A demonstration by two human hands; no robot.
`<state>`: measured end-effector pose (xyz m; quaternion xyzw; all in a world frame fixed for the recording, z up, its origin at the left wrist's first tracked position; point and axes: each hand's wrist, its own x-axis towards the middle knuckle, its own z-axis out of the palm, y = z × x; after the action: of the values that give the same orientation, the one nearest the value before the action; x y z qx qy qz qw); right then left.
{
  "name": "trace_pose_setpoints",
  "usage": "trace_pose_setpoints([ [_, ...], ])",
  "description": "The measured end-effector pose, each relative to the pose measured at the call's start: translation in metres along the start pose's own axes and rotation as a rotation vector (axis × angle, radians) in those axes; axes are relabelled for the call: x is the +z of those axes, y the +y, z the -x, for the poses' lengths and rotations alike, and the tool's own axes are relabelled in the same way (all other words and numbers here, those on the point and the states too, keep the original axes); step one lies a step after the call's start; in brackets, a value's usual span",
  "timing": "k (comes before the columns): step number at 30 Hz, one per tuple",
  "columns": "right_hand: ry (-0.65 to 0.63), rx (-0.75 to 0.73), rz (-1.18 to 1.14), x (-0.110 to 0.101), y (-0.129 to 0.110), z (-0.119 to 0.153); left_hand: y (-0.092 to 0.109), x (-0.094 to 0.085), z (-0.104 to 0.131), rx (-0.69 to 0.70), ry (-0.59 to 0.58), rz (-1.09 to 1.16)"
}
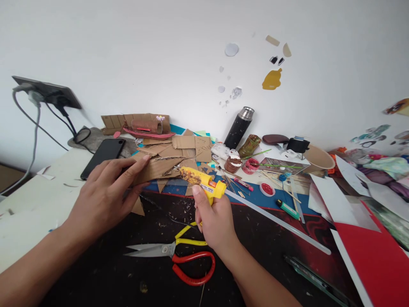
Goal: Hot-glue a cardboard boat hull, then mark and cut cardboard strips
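My left hand (pixel 110 187) pinches a piece of cardboard (pixel 156 167) between thumb and fingers, its corrugated edge facing up. In my right hand (pixel 217 217) is a yellow hot glue gun (pixel 200 181), gripped by the handle, with brown stains over its front. A long translucent glue stick (pixel 277 221) sticks out of its back end to the right. The gun's tip points left, close to the cardboard's right end; whether they touch I cannot tell. Below both hands, scissors (pixel 179 251) with one red and one yellow handle lie on the dark mat.
Cardboard scraps (pixel 185 145) and a small red model boat (pixel 148 130) lie along the wall. A black phone (pixel 104 157) is at left. Behind stand a black thermos (pixel 239 127) and paint pots (pixel 251 166). A green utility knife (pixel 288 209) and red-white sheets (pixel 367 238) lie at right.
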<state>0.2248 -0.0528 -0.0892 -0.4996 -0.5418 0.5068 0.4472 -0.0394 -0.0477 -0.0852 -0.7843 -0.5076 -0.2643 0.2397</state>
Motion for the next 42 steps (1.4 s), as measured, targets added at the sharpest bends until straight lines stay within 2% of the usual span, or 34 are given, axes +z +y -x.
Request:
trace_pose_setpoints([
  [42, 0.021, -0.012, -0.002, -0.0006, 0.0008, -0.0016, -0.0015, 0.0031, 0.0014, -0.025, 0.027, 0.035],
])
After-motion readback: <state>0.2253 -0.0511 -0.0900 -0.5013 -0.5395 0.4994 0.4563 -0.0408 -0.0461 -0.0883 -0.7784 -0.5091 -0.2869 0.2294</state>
